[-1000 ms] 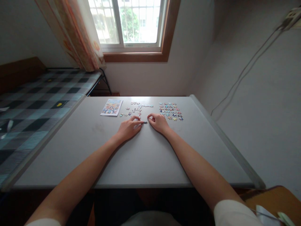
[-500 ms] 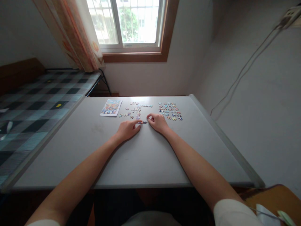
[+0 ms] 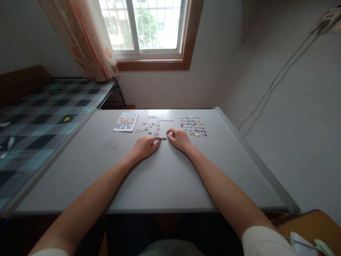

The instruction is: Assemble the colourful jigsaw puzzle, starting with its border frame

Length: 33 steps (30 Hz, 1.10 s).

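Dark puzzle pieces (image 3: 164, 138) are lying on the table (image 3: 165, 177), long axis running sideways; the left hand (image 3: 144, 147), nearer, is apparently touching their left end, the right hand (image 3: 180, 139) resting curled beside their right; whether either is gripping, I cannot tell.

Daylight through a barred window (image 3: 157, 26), its view bleached nearly white, lights an otherwise dim scene, laying a pale sheen across the gray desk (image 3: 165, 177). Soft shadows edge both forearms (image 3: 93, 193), and a cable (image 3: 271, 83) throws another on the wall (image 3: 301, 117). Wide-angle distortion stretches the margins; small jigsaw pieces (image 3: 197, 134) lack fine detail.
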Each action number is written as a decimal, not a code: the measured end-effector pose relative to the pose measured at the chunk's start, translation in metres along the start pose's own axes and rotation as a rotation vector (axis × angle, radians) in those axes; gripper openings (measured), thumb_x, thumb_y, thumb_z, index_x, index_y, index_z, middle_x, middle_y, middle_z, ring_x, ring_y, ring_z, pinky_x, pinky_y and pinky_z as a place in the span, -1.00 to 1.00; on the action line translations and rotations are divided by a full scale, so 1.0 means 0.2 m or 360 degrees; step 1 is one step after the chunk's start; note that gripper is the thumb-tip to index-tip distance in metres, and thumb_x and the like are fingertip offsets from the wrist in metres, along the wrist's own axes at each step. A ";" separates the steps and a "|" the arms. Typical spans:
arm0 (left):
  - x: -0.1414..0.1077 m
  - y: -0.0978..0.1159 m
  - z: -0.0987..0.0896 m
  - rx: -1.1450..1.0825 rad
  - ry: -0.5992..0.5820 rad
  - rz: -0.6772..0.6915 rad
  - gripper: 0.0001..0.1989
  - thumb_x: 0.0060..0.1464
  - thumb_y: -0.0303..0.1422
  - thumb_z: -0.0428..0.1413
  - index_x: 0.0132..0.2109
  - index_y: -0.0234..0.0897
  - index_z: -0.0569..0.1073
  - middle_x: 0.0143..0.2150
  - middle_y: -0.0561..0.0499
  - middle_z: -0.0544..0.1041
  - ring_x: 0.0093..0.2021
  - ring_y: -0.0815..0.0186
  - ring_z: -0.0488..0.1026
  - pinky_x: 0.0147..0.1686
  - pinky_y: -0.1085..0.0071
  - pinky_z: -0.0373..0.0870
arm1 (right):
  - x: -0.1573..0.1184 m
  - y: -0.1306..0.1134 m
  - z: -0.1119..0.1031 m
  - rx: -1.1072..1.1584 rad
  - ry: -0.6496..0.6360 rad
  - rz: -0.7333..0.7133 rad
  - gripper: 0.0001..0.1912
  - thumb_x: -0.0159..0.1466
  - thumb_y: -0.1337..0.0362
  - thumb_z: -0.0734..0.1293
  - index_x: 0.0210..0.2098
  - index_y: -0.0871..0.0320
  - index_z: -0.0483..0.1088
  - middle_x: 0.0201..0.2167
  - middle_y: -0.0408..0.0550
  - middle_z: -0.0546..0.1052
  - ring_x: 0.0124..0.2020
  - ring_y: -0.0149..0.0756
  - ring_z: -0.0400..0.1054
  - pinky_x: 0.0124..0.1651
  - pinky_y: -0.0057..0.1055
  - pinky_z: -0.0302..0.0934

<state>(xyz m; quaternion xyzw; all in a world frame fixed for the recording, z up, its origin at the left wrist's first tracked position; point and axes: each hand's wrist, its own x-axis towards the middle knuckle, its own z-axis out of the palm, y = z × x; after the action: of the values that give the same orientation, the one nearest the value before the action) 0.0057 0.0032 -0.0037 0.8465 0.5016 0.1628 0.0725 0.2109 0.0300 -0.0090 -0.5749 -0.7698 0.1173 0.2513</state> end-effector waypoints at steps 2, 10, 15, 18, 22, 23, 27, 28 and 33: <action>0.00 0.00 0.00 0.0000 -0.0009 -0.0001 -0.68 0.20 -0.17 -0.03 0.00 -0.01 0.53 -0.53 0.10 0.48 -0.52 0.33 0.40 -0.46 0.46 0.17 | 0.00 0.00 0.00 0.0004 -0.0002 -0.0006 -0.79 0.23 0.25 0.24 -0.23 0.07 0.51 -0.49 -0.15 0.50 -0.39 -0.33 0.33 -0.18 -0.41 0.08; 0.00 0.01 0.00 -0.0023 0.0000 -0.0008 -0.67 0.20 -0.17 -0.04 -0.01 -0.02 0.54 -0.55 0.11 0.46 -0.54 0.34 0.36 -0.47 0.46 0.13 | 0.00 0.00 0.00 -0.0006 -0.0003 0.0009 -0.79 0.23 0.27 0.25 -0.23 0.07 0.51 -0.49 -0.15 0.50 -0.39 -0.33 0.34 -0.16 -0.41 0.09; 0.00 0.01 -0.01 -0.0035 0.0008 -0.0006 -0.68 0.19 -0.18 -0.02 -0.01 -0.03 0.54 -0.56 0.11 0.44 -0.54 0.36 0.34 -0.48 0.47 0.10 | 0.00 0.01 0.01 0.0000 0.0003 0.0007 -0.79 0.22 0.27 0.25 -0.23 0.07 0.51 -0.48 -0.16 0.51 -0.40 -0.34 0.34 -0.17 -0.41 0.09; 0.00 0.01 -0.01 -0.0038 -0.0007 -0.0011 -0.68 0.20 -0.18 -0.02 0.00 -0.03 0.53 -0.56 0.11 0.44 -0.54 0.36 0.34 -0.49 0.48 0.09 | 0.00 0.01 0.01 -0.0004 0.0000 0.0009 -0.79 0.22 0.27 0.25 -0.23 0.06 0.51 -0.48 -0.16 0.51 -0.39 -0.34 0.34 -0.16 -0.41 0.09; 0.00 0.01 -0.01 -0.0036 -0.0003 -0.0012 -0.68 0.20 -0.18 -0.01 0.00 -0.04 0.54 -0.56 0.11 0.45 -0.55 0.37 0.34 -0.49 0.47 0.08 | 0.00 0.01 0.01 -0.0002 -0.0004 0.0002 -0.79 0.22 0.27 0.25 -0.23 0.06 0.50 -0.48 -0.16 0.50 -0.38 -0.33 0.34 -0.16 -0.40 0.08; 0.00 0.00 -0.01 -0.0037 0.0001 -0.0007 -0.68 0.20 -0.18 -0.01 0.00 -0.03 0.54 -0.56 0.11 0.45 -0.55 0.37 0.33 -0.49 0.48 0.08 | 0.00 0.01 0.01 -0.0002 -0.0004 0.0000 -0.79 0.22 0.27 0.24 -0.23 0.06 0.50 -0.48 -0.16 0.50 -0.38 -0.33 0.34 -0.16 -0.40 0.08; 0.00 0.00 0.00 -0.0041 0.0007 -0.0001 -0.68 0.20 -0.18 -0.02 0.00 -0.03 0.53 -0.56 0.12 0.44 -0.55 0.37 0.33 -0.48 0.48 0.07 | 0.00 0.01 0.01 -0.0004 -0.0008 0.0004 -0.79 0.22 0.27 0.25 -0.23 0.06 0.50 -0.48 -0.15 0.51 -0.37 -0.33 0.35 -0.16 -0.40 0.09; 0.00 0.00 0.00 -0.0041 0.0005 -0.0004 -0.68 0.20 -0.18 -0.02 0.00 -0.03 0.53 -0.56 0.12 0.44 -0.55 0.37 0.33 -0.48 0.48 0.08 | 0.00 0.01 0.01 -0.0005 -0.0007 0.0006 -0.79 0.22 0.27 0.25 -0.23 0.06 0.50 -0.48 -0.15 0.51 -0.38 -0.33 0.35 -0.15 -0.40 0.09; 0.00 0.01 -0.01 -0.0064 -0.0010 -0.0019 -0.68 0.20 -0.19 -0.01 0.00 -0.04 0.53 -0.56 0.11 0.44 -0.55 0.38 0.33 -0.48 0.48 0.09 | 0.01 0.00 0.00 0.0018 -0.0017 0.0046 -0.80 0.22 0.29 0.26 -0.24 0.07 0.51 -0.47 -0.14 0.53 -0.38 -0.33 0.36 -0.17 -0.41 0.12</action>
<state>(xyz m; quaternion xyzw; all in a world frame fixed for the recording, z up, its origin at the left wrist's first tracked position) 0.0065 0.0024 -0.0013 0.8424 0.5031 0.1698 0.0920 0.2095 0.0325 -0.0087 -0.5840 -0.7621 0.1282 0.2487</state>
